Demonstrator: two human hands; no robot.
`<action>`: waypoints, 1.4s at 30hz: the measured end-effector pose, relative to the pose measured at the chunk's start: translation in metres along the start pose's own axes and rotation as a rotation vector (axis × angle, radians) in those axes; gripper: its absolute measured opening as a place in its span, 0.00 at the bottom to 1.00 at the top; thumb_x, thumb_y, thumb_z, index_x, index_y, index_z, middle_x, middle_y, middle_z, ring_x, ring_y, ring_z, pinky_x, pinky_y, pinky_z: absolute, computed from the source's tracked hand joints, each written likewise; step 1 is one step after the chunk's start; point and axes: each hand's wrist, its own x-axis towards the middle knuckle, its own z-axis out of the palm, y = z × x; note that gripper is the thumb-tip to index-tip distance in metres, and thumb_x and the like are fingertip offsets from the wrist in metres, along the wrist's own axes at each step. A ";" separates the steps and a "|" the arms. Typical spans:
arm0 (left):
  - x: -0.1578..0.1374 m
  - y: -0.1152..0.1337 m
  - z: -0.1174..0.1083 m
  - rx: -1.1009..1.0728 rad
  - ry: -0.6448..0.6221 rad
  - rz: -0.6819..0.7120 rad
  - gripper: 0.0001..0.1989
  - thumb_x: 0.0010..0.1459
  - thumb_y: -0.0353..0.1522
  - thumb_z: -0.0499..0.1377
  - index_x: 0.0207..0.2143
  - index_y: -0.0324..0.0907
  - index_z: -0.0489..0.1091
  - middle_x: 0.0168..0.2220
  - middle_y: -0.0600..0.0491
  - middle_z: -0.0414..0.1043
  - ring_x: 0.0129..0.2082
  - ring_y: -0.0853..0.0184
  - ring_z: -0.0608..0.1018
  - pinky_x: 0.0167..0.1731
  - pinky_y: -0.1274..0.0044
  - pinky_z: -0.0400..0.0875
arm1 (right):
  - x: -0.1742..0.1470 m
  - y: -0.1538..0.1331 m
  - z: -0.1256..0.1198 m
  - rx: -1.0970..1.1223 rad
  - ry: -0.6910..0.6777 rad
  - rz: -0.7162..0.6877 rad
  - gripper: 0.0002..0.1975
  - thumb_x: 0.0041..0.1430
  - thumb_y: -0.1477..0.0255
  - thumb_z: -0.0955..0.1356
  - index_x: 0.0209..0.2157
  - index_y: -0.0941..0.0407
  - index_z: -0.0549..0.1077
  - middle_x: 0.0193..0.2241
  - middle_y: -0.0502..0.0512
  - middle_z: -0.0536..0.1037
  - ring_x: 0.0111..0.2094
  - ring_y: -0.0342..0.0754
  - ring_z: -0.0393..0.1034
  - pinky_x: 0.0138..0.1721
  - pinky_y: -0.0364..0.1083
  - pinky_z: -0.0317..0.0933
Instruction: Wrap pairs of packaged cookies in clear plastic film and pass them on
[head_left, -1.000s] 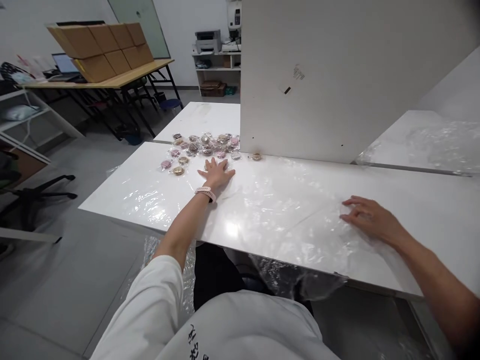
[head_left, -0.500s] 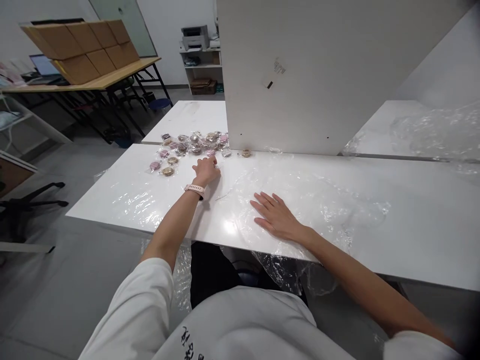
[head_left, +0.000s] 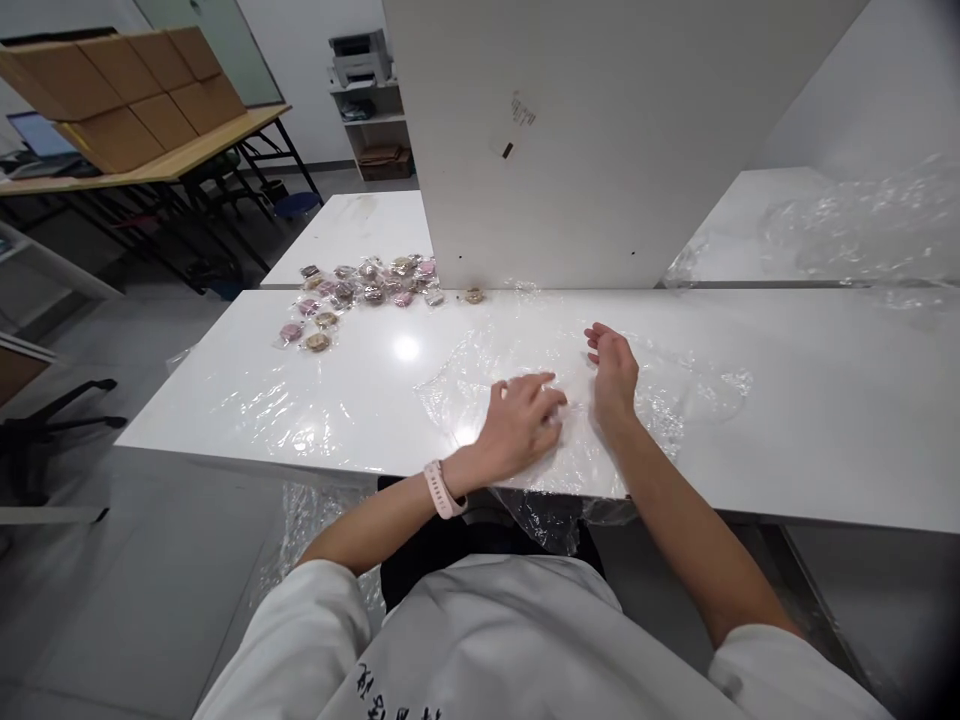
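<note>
My left hand [head_left: 523, 422], with a pink band [head_left: 442, 490] on its wrist, is over the clear plastic sheet [head_left: 480, 370] near the front of the white table [head_left: 810, 400]. Its fingers are bent and apart, and I see nothing held in them. To its right my right hand [head_left: 615, 372] is raised on edge, fingers loosely curved and apart, also with nothing visible in it. At the back left lies a cluster of small round pieces [head_left: 373, 294], pink, tan and brown, each in a clear wrapper. A single tan wrapped piece [head_left: 474, 296] sits apart by the upright panel.
A tall white panel [head_left: 555, 150] stands along the table's back edge. More crumpled clear plastic [head_left: 862, 230] lies at the back right. Plastic hangs below the front edge. Cardboard boxes [head_left: 120, 95] stand on a wooden table at the far left; a printer [head_left: 360, 58] is behind.
My left hand has moved right, from beside the wrapped pieces to over the plastic sheet. My right hand has shifted forward and right and turned from flat to on edge. The view has shifted slightly.
</note>
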 end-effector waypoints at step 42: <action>0.041 -0.065 -0.008 0.260 -0.138 -0.376 0.10 0.62 0.33 0.60 0.27 0.42 0.71 0.32 0.49 0.74 0.37 0.60 0.74 0.39 0.69 0.66 | -0.018 -0.081 -0.084 -0.652 0.067 -0.585 0.15 0.69 0.64 0.61 0.48 0.52 0.77 0.43 0.62 0.79 0.46 0.58 0.72 0.50 0.59 0.63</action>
